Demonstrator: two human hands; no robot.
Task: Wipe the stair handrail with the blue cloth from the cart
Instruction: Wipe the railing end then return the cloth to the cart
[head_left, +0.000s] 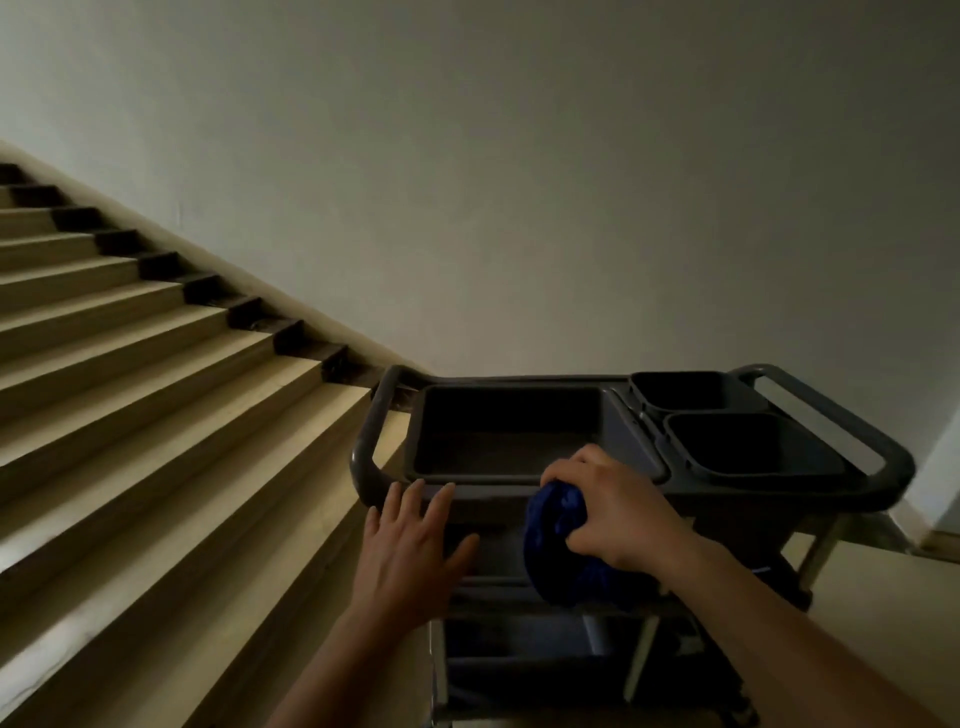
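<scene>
1. Head view is showing the blue cloth (558, 540) at about 5 o'clock from the frame's centre, bunched in the right hand (618, 512); the fingers are curling tightly round it, and a loose fold is hanging below the palm, in front of the cart's near rim.
2. At 9 o'clock from the cloth the left hand (410, 551) is reaching forward with fingers straight and spread, holding nothing; its fingertips are lying at the cart's edge, though I cannot tell whether they are touching it.
3. Under both hands the cart (753, 493) is standing; its wide tray (498, 431) is lying at 12 o'clock from the cloth, and two small bins (753, 447) at 2 o'clock.
4. Stairs (130, 364) are rising toward 10 o'clock along a plain wall (519, 182); no handrail is showing.
5. Judging progress: fetching the cloth is looking done; all the wiping is remaining, and the rail is yet to be found.
</scene>
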